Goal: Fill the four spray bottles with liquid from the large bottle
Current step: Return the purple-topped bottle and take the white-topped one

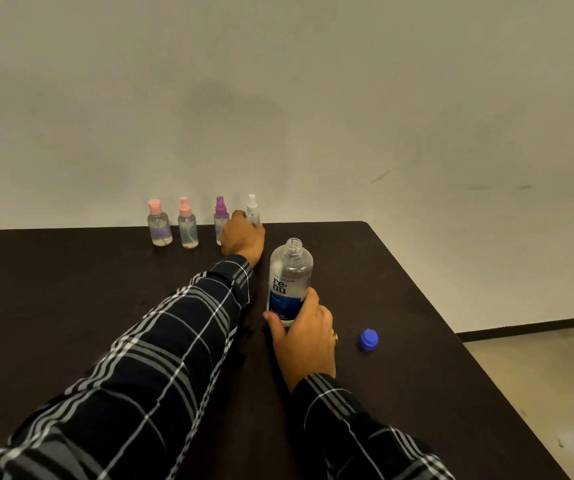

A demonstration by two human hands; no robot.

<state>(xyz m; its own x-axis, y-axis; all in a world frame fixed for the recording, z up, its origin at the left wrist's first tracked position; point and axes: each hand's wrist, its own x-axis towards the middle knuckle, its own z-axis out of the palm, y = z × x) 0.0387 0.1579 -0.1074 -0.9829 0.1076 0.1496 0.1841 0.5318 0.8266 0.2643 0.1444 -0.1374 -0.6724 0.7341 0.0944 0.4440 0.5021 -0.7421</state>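
Stretches the left grip [244, 237] out to the far edge of the dark desk [71, 289], fingers curled round the lower body of the white-topped spray bottle [252, 206] — only its sprayer and shoulder showing above the knuckles. Holds the large bottle [290, 271] low on its blue label with the right grip [301, 329], thumb on the near-left side, fingers wrapped round the far side. Keeps that bottle upright on the desk, neck open, closer than the row and just right of the left wrist. To the right of the right grip, apart from it, a blue cap [368, 339] lying on the desk. Along the far edge, against the pale wall [313, 98], the other three spray bottles upright in a line: a flat pink-capped bottle [159, 225] at the left end, a pink-sprayer bottle [187, 228] just beside it, then a purple-topped bottle [221, 211] partly hidden behind the left grip — touching it or not, cannot tell. Dark plaid sleeves [174, 341] on both arms, and a ring [335, 337] on the right grip.
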